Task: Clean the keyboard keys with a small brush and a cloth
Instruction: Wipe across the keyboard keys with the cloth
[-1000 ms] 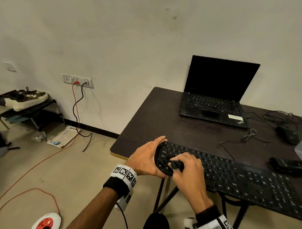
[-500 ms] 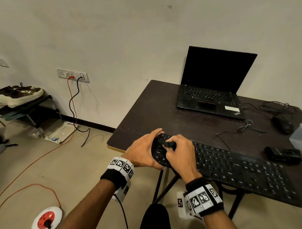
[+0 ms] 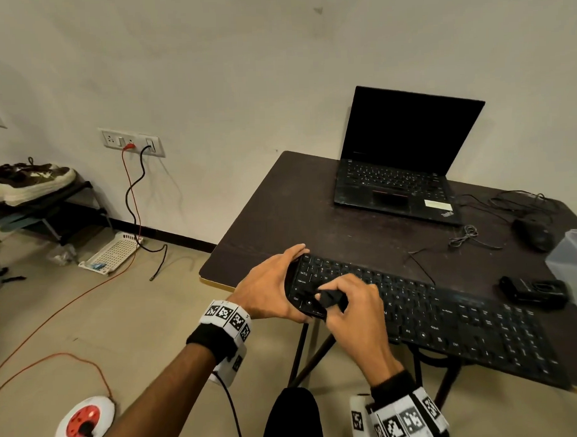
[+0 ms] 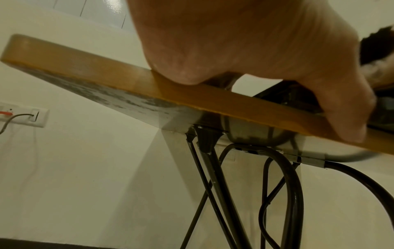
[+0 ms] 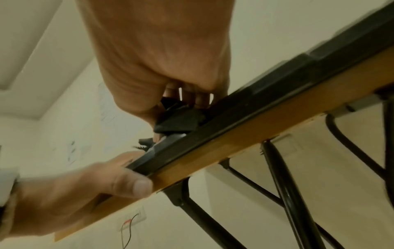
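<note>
black keyboard [image 3: 447, 317] flat on table edge, black cloth [image 3: 329, 298] bunched on keys

Dark table [image 3: 274, 218] with a tan edge and black folding legs. On top: keyboard [image 3: 448, 324], open laptop [image 3: 390, 188], mouse [image 3: 533, 233], loose cables [image 3: 467, 236], a black gadget [image 3: 533, 292], clear plastic box [image 3: 576, 267].

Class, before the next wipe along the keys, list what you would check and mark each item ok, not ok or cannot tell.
1. Left hand steadies the keyboard at its left end: ok.
2. Right hand grips the cloth: ok.
3. Cloth touches the keys: ok.
4. Keyboard fully on the table: ok, though at the front edge.
5. Brush within reach: cannot tell.
6. Wiped keys clean: cannot tell.
</note>
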Action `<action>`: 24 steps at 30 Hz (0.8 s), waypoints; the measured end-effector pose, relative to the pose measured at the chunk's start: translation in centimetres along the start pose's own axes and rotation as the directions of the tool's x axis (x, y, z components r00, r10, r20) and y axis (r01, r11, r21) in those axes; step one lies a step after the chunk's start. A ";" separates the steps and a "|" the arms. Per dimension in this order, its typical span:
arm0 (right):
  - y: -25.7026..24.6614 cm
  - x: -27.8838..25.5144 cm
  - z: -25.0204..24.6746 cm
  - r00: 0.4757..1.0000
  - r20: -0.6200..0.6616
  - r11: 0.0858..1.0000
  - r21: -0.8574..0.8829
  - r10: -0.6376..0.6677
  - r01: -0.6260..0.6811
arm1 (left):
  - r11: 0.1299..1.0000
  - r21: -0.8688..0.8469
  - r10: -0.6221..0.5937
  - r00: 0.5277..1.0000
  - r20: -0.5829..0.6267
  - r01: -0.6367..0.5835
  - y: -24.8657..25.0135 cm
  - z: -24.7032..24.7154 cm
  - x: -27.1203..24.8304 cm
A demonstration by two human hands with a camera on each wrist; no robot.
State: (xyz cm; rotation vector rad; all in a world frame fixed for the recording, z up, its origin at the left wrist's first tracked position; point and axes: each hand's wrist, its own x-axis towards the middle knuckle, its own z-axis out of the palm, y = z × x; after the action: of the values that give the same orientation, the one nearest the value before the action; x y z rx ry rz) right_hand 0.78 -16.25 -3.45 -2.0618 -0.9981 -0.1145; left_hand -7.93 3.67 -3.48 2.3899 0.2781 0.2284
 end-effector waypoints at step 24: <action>-2.1 -0.3 2.2 0.988 0.098 0.993 0.018 -0.122 0.120 | 0.999 0.035 0.022 1.000 0.003 -0.022 -0.3 0.3 0.2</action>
State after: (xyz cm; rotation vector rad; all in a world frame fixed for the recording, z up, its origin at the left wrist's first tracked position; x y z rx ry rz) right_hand -1.37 -14.16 -3.65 -2.0117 -1.1826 -0.0690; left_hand -7.74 3.75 -3.85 2.4291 0.2566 0.2328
